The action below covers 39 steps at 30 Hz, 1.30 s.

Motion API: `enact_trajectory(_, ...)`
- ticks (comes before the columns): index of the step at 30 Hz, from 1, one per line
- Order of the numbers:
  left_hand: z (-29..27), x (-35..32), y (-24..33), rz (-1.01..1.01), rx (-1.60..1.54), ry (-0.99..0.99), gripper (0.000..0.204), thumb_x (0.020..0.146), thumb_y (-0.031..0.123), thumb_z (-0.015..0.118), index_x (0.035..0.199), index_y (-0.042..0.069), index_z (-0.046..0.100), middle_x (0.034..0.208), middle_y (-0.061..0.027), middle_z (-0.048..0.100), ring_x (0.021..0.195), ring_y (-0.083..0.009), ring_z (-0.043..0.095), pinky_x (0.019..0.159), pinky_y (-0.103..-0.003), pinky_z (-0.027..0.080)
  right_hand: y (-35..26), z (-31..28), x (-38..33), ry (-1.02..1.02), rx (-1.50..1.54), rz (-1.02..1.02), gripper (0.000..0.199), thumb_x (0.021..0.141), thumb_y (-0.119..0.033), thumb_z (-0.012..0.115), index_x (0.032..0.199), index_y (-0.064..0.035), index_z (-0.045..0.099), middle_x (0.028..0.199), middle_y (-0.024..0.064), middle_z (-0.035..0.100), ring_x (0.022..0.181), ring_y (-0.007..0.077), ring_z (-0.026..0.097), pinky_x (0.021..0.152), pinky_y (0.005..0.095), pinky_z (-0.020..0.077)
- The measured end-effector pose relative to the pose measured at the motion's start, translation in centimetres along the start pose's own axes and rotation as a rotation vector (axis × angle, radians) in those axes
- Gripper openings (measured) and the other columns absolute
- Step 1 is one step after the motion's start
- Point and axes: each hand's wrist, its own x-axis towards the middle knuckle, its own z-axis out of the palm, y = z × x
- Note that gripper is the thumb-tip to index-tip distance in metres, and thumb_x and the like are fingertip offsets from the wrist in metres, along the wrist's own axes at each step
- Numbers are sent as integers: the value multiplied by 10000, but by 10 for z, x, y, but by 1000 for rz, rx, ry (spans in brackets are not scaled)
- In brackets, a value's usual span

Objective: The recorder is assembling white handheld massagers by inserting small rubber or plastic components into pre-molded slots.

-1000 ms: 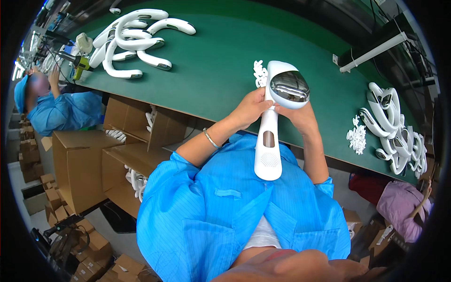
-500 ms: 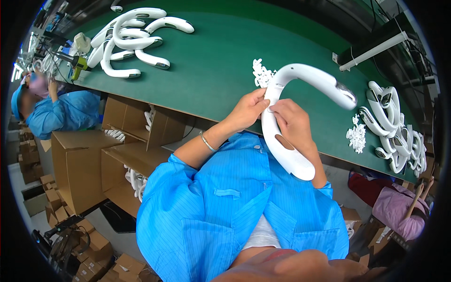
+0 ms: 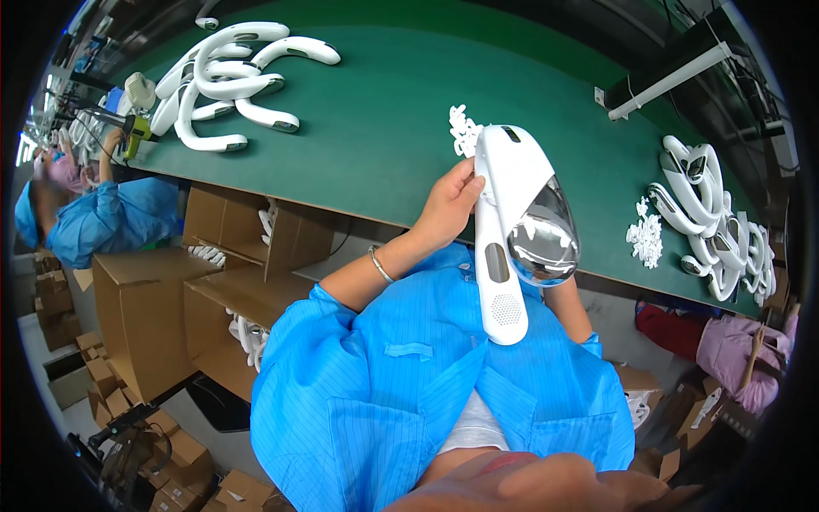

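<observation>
My left hand (image 3: 450,203) grips the far part of a white curved device (image 3: 503,222), fingers wrapped on its left edge. The device stands raised over the near edge of the green table (image 3: 384,111). Its shiny silver face (image 3: 543,241) turns toward me, and a slot and a small grille show on its near end. My right hand is hidden behind the device; only my right forearm (image 3: 570,314) shows rising up to it. A thin bracelet (image 3: 380,265) sits on my left wrist.
Piles of the same white curved devices lie at the far left (image 3: 230,77) and at the right (image 3: 708,213). Small white parts (image 3: 646,235) sit in heaps. Open cardboard boxes (image 3: 145,316) stand below the table. A co-worker in blue (image 3: 102,218) works at left.
The device has been turned from lying sideways as an arc to standing end-on with its shiny face toward me. My right hand has slipped behind it.
</observation>
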Motion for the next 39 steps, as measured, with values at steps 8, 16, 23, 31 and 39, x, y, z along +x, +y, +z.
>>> enact_trajectory(8, 6, -1, -1, -9, -152, -99, 375, 912, 34, 478, 1282, -4, 425, 1162, -85, 564, 1057, -139, 540, 912, -295, 443, 50, -23, 7, 34, -476, -177, 132, 769, -91, 629, 872, -9, 645, 776, 45, 660, 691, 103, 608, 629, 248, 493)
enact_trajectory(16, 0, -4, 10, 24, -39, -204, 509, 874, 5, 541, 1341, -21, 340, 1194, -101, 546, 1092, -153, 538, 932, -300, 437, 53, -32, 2, 28, -96, 83, 135, 818, -89, 656, 924, -8, 634, 843, 60, 633, 768, 145, 599, 723, 272, 484)
enact_trajectory(23, 1, -2, 15, -18, 13, -253, 466, 877, -22, 476, 1324, -39, 345, 1165, -112, 546, 1051, -154, 560, 910, -303, 448, 16, -24, 15, -112, -375, 67, 113, 794, -2, 649, 898, 0, 604, 800, 37, 597, 732, 107, 569, 689, 231, 472)
enact_trajectory(31, 5, -2, 15, 56, 32, -220, 481, 862, -40, 473, 1324, -46, 339, 1156, -132, 547, 1036, -163, 573, 887, -303, 471, 14, -8, 10, 24, -181, 42, 406, 785, 1, 640, 1174, 23, 524, 1041, 97, 594, 879, 135, 567, 739, 265, 498)
enact_trajectory(39, 13, -5, 8, 155, 159, -163, 529, 839, -61, 471, 1343, -19, 318, 1041, -147, 567, 889, -187, 633, 732, -300, 522, 31, -17, 2, -39, -44, 215, 556, 847, -31, 558, 1365, 17, 359, 1115, 158, 614, 933, 162, 599, 759, 271, 495)
